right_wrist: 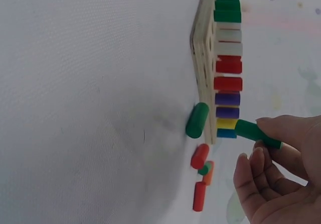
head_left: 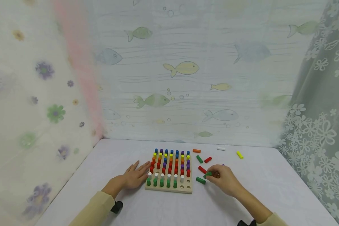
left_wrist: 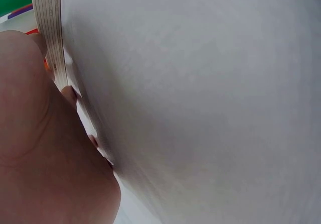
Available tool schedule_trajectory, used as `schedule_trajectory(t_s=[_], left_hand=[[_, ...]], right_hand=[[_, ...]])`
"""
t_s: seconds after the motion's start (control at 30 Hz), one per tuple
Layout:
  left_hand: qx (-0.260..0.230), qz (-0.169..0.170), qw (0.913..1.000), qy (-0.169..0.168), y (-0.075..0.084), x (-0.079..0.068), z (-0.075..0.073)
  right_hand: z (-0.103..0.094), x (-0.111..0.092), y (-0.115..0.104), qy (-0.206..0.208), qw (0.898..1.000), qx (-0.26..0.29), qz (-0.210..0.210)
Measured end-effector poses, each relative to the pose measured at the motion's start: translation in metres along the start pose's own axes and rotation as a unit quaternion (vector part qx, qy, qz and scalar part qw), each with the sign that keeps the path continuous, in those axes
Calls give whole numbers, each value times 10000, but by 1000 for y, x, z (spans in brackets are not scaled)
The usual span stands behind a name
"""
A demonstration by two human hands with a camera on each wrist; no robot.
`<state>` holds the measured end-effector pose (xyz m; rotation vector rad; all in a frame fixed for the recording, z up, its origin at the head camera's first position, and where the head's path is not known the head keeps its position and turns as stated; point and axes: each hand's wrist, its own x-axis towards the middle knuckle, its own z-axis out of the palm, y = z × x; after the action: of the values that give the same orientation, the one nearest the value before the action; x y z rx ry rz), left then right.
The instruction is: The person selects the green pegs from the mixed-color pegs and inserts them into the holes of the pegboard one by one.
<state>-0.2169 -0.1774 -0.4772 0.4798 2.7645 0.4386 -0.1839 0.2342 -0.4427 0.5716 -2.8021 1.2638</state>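
A wooden pegboard on the white cloth carries rows of coloured pegs: green in front, then white, red and mixed colours behind. Bare holes show at its front right corner. My left hand lies on the cloth at the board's left side, fingers spread, fingertips by its edge. In the left wrist view the hand partly hides the board. To the right of the board, my right hand pinches a green peg between thumb and finger, above the cloth. Another green peg lies just below it.
Loose pegs lie right of the board: a red peg, a second red peg, a green one, an orange peg, a white peg and a yellow peg. A purple peg is mostly hidden behind the right hand.
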Motion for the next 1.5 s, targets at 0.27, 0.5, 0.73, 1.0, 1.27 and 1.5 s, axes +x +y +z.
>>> schedule_trajectory(t_s=[0.27,0.5,0.73,1.0,1.27,1.5], left_hand=[[13,73,10000,-32,2,0,-3],[31,101,9999,22,5,-1,-8],[31,70,10000,15,4,0,-8],[9,44,10000,19,4,0,-6],[36,14,10000,25,3,1,-6],[62,16,10000,-11,0,3,-4]], right_hand=[[7,3,-3,-85,9999,18,-132],[12,5,-8,-213,9996,97,-164],[20,9,-13,-355,9985,206,-358],[31,12,-19,-618,9968,294,-406],[41,16,-27,-751,9954,338,-484],[50,20,-31,-886,9939,420,-507]])
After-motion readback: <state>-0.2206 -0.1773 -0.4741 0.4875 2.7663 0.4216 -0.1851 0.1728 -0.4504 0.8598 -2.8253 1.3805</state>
